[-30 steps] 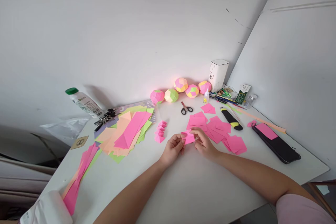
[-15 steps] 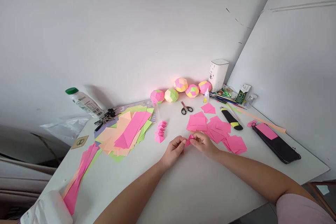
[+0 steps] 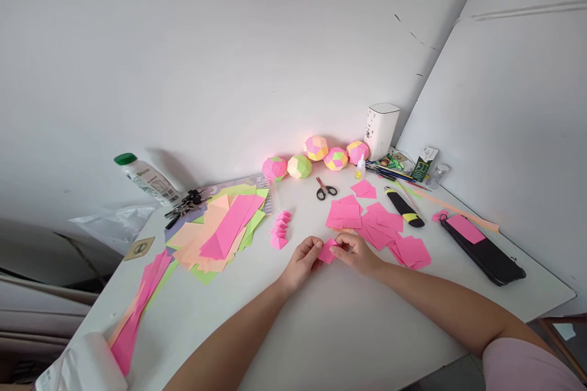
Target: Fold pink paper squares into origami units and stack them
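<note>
A small pink paper square [image 3: 328,251] is pinched between my two hands over the front of the white table. My left hand [image 3: 302,261] grips its left corner between thumb and fingers. On the opposite side, my right hand [image 3: 355,253] holds the right edge, thumb on top. Beyond my left hand stands a short row of folded pink paper pieces [image 3: 279,233]. Loose pink paper squares [image 3: 380,226] lie scattered behind and to the right of my right hand.
Scissors [image 3: 326,189], a glue bottle [image 3: 360,167] and several paper balls [image 3: 299,167] are at the back. A stack of coloured paper [image 3: 229,229] covers the left. To the right lie a box cutter [image 3: 404,208] and a black pouch [image 3: 486,253].
The pink paper between my hands now shows a flat, diamond-like face, where it looked folded and narrower before. Both hands have stayed almost in place.
</note>
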Tool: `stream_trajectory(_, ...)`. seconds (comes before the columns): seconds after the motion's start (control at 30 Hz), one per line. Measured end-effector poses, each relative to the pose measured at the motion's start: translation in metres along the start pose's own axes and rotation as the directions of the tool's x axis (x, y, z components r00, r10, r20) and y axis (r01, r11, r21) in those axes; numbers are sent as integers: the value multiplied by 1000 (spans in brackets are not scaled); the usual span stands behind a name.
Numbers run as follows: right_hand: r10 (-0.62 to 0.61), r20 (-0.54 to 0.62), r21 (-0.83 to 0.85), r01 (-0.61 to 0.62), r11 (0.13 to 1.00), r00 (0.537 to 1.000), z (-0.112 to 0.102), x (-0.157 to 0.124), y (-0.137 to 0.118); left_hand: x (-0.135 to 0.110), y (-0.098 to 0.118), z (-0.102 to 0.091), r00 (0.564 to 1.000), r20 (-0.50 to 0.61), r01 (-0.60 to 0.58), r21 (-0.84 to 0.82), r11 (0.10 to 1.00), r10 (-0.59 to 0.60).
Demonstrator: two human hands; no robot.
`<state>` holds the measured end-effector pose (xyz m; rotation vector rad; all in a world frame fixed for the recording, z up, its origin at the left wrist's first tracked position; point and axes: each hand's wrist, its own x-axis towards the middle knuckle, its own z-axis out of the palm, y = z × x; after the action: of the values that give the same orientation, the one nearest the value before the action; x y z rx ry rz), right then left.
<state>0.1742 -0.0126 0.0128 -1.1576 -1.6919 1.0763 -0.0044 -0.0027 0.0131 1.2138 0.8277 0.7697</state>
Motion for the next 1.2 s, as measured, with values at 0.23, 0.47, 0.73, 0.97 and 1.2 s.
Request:
stream_trajectory(0.23, -11, 66, 55, 7, 998, 998, -1, 0, -3, 2, -4, -2, 999, 29, -12, -73, 997, 14)
stream_trajectory(0.47, -45, 75, 13, 45, 999, 996, -1, 0, 1, 2, -3, -1, 993, 27, -111, -74, 991, 113)
stream_trajectory(0.73, -90, 72, 8, 90, 996, 993, 0, 0, -1, 4, -8, -2, 995, 14, -94, -67, 993, 95)
stream_trajectory(0.97, -52, 48, -9, 52, 999, 997, 2, 1, 3, 6, -10, -4, 967, 4, -254, 40, 966, 254)
stream_trajectory(1.2, -55, 30, -19, 55, 998, 998, 2, 0, 4, 5, -10, -6, 956, 54, -292, 124, 948, 287)
